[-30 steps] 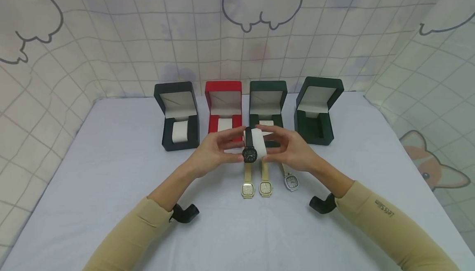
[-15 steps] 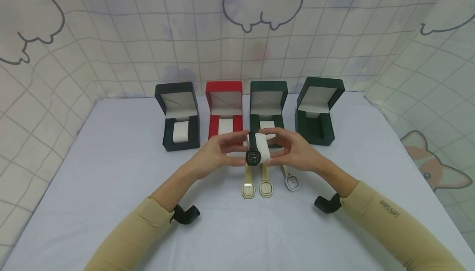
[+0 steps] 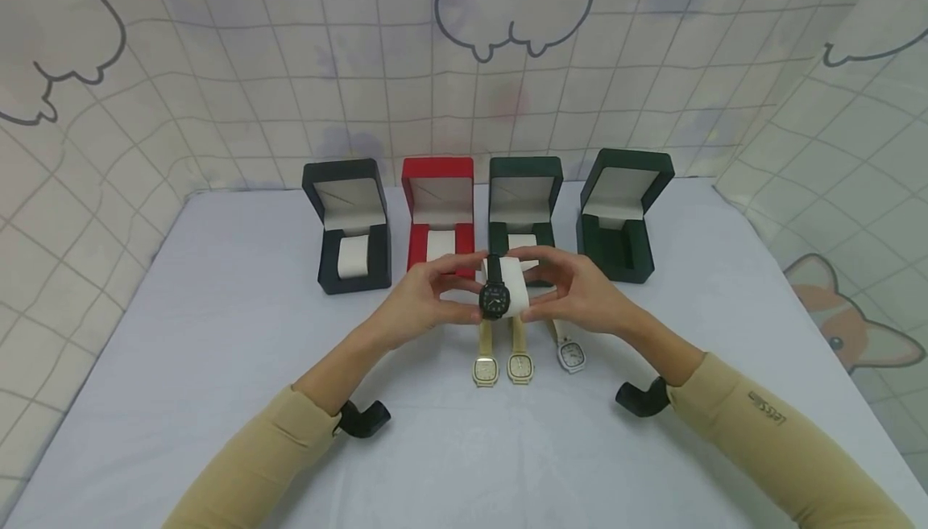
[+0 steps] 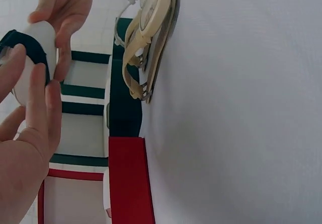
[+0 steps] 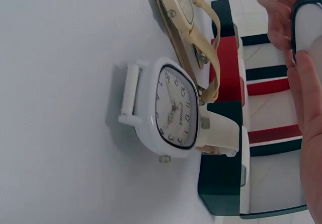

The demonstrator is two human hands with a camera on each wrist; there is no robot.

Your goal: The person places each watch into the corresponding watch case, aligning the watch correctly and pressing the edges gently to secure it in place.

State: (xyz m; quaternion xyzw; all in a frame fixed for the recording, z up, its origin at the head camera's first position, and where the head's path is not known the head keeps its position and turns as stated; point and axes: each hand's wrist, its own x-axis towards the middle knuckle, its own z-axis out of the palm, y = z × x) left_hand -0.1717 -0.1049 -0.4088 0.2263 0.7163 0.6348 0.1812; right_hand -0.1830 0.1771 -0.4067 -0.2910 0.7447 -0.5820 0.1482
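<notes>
Both hands hold a white watch cushion (image 3: 515,287) above the table, in front of the boxes. A black wristwatch (image 3: 495,301) sits at the cushion's left end, its dial facing the head camera; its strap (image 4: 31,47) curves over the cushion in the left wrist view. My left hand (image 3: 406,303) pinches the watch and that end between thumb and fingers. My right hand (image 3: 583,297) grips the cushion's other end. Below them lie two gold-coloured watches (image 3: 485,371) (image 3: 519,368) and a white watch (image 3: 570,355), straps partly hidden by the hands.
Open watch boxes stand in a row behind: a dark one (image 3: 324,271), a red one (image 3: 416,247), a green one (image 3: 497,233) and another green one (image 3: 634,251). The first three contain white cushions; the rightmost has a bare compartment. Patterned cloth (image 3: 290,94) hangs behind.
Over the first half second, both hands brought the watch and cushion slightly right and nearer the front. Since then they have barely moved. The boxes and lying watches stay put.
</notes>
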